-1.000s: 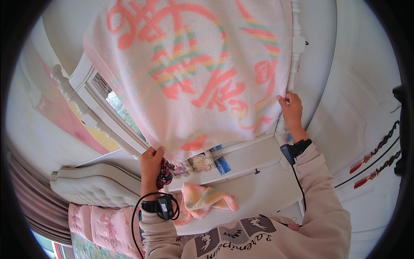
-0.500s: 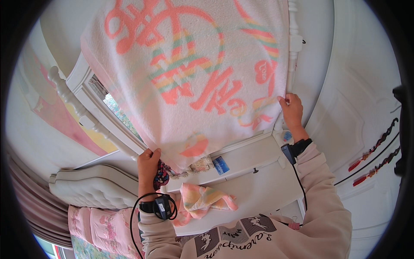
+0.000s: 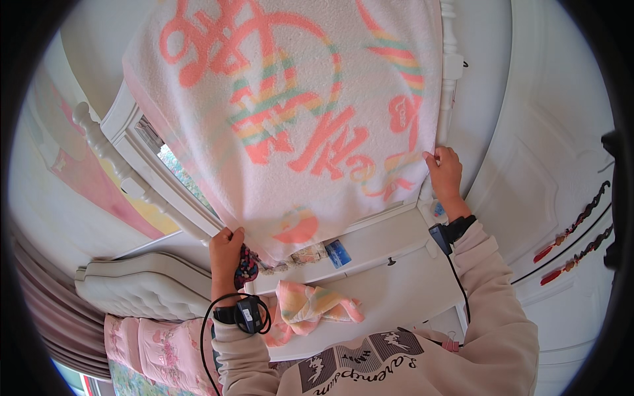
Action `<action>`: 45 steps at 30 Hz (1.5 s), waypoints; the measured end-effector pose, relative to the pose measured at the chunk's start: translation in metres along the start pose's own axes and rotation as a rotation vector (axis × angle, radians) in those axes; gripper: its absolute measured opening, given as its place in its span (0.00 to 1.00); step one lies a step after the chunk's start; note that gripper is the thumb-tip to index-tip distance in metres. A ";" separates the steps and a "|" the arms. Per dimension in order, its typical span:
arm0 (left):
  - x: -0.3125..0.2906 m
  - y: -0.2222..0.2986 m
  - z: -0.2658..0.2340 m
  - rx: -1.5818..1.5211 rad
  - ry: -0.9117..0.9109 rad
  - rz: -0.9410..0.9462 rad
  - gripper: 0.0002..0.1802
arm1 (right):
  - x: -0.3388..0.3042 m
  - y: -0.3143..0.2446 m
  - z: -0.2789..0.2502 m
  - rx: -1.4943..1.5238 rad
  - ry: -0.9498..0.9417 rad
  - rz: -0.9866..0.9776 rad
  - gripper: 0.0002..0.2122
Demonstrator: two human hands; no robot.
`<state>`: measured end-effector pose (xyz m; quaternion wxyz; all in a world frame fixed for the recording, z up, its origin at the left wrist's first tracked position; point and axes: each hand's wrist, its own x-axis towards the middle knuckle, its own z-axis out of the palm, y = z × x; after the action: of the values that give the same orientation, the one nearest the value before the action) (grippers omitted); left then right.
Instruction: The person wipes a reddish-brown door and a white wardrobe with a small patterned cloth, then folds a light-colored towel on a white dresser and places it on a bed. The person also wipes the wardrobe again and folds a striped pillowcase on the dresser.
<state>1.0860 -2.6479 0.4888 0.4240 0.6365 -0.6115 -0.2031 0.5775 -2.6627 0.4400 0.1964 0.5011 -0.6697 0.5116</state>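
Observation:
A large white terry towel (image 3: 218,145) with coral, yellow and green patterns hangs spread out in front of a white-framed mirror. My left hand (image 3: 226,254) is closed on its lower left edge. At the right edge, my right hand (image 3: 445,173) pinches the towel between thumb and fingers. The top of the towel runs out of view, so what holds it there is hidden. Below it, a crumpled towel (image 3: 307,307) in similar colours lies on the white dressing table (image 3: 389,287). Dark patterned cloth (image 3: 247,266) shows beside my left hand.
A blue card or packet (image 3: 337,253) and a lacy cloth (image 3: 305,256) lie on the ledge under the mirror. To the left stand a tufted headboard (image 3: 148,280) and pink pillows (image 3: 162,346). A white panelled door (image 3: 548,152) with hanging tassels (image 3: 574,241) is on the right.
The towel's lower part has shifted very slightly between my hands, and my right hand has dropped a little. My left hand stays nearly in place.

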 end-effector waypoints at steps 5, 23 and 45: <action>0.001 0.003 0.001 0.067 0.023 0.028 0.20 | -0.002 0.000 -0.001 -0.013 0.009 -0.038 0.11; 0.003 -0.017 0.008 0.065 0.029 0.032 0.21 | -0.015 -0.002 -0.001 -0.051 0.004 -0.105 0.12; -0.003 0.066 0.068 -0.812 -0.102 -0.108 0.18 | -0.042 -0.059 -0.028 0.019 -0.626 0.000 0.26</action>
<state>0.9926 -2.6579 0.5023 0.5986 0.4380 -0.4675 -0.4810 0.6399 -2.6165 0.4474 -0.0242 0.6361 -0.6928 0.3387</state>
